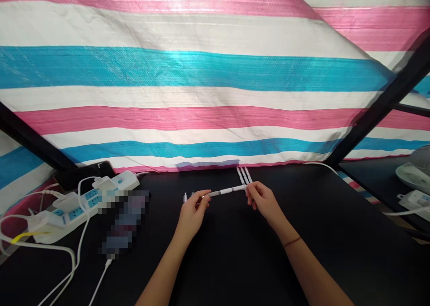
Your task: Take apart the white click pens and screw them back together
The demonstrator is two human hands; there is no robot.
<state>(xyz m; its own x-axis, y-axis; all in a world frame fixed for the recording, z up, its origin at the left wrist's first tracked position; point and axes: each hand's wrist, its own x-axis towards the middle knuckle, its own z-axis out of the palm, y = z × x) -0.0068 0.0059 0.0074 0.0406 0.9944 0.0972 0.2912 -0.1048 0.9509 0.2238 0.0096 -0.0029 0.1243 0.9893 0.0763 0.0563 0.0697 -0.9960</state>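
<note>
Between my two hands a slim white pen (pixel 226 191) with a greyish section at its left stretches almost level above the black tabletop. My left hand (pixel 195 207) pinches its left end, and my right hand (pixel 264 200) pinches the other end between thumb and fingers. Just behind my right hand lie several white pens (pixel 242 175) side by side, their lower ends partly hidden by the held pen and fingers. Beside my left hand another white pen (pixel 185 197) shows only in part, along with a small dark piece whose kind I cannot make out.
A white power strip (pixel 126 180) with plugs and cables lies at the left, a black phone (pixel 83 175) behind it. Nearer stands a blurred-out flat device (pixel 126 225) on a white cable. Striped sheeting (pixel 215 73) hangs behind the black tabletop (pixel 235 261). Black frame bars (pixel 372 104) slant at both sides.
</note>
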